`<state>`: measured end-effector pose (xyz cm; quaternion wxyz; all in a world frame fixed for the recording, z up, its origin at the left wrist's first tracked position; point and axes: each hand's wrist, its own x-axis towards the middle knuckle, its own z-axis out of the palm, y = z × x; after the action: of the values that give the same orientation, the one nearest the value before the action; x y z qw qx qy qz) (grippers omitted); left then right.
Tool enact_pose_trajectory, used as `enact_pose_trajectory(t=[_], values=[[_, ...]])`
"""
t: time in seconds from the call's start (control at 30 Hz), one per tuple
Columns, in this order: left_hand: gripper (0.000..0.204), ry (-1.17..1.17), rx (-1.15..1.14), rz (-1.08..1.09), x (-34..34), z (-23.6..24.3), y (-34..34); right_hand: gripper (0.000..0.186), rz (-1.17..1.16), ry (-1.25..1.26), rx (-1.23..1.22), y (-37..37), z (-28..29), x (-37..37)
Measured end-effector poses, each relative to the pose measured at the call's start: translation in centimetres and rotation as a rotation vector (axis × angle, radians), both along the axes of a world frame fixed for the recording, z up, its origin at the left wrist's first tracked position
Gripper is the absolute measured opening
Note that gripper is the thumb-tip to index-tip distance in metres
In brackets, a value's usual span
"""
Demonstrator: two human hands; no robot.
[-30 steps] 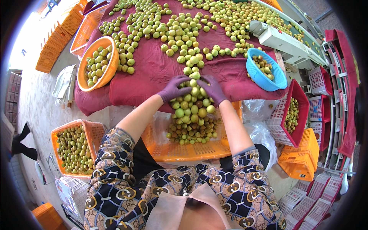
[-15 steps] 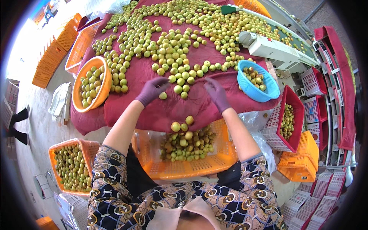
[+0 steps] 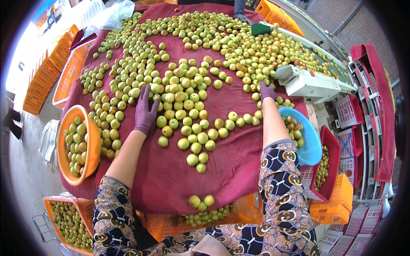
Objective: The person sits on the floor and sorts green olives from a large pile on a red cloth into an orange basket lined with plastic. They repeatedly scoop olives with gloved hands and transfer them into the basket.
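Note:
Small round yellow-green fruits, like jujubes (image 3: 179, 104), are spread over a dark red cloth (image 3: 171, 183) on the table. My left hand (image 3: 146, 113), in a purple glove, reaches to the left edge of the middle pile. Its fingers are spread against the fruits and grip none. Farther right, my right hand (image 3: 267, 92), gloved the same way, lies stretched out beside fruits near a white conveyor's end. Its fingers are extended; the far tips partly blend into the pile. Three fruits (image 3: 202, 203) lie at the near edge, above an orange crate (image 3: 166, 224) with more fruit.
An orange basin (image 3: 95, 145) of fruit stands at the left, a blue basket (image 3: 311, 141) at the right. The white conveyor (image 3: 316, 83) borders the far right. Another person's gloved hand (image 3: 242, 18) shows at the far edge. Filled crates (image 3: 70, 224) flank the table.
Both my hands have moved away from me over the table, the left to the left pile, the right toward the conveyor. The view has shifted forward. Another person's hand has appeared at the far edge.

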<state>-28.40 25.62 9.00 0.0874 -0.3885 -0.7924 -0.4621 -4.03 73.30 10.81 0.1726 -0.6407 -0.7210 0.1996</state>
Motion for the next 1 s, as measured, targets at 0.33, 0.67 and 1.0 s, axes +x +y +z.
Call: enact_pose_trajectory(t=[0.33,0.67,1.0], values=[[0.057,-0.244,0.183,-0.157,-2.3,1.3,1.2,0.095,0.283,0.933,-0.415,4.0,1.2,-10.3],[0.061,-0.337,0.243,-0.240,-2.9,0.5,4.1,0.062,0.763,0.784,-0.502,5.7,-0.6,-17.9],[0.049,-0.566,0.234,-0.490,-4.9,1.2,6.0,0.062,1.143,0.457,-0.444,-13.8,0.6,-18.6]])
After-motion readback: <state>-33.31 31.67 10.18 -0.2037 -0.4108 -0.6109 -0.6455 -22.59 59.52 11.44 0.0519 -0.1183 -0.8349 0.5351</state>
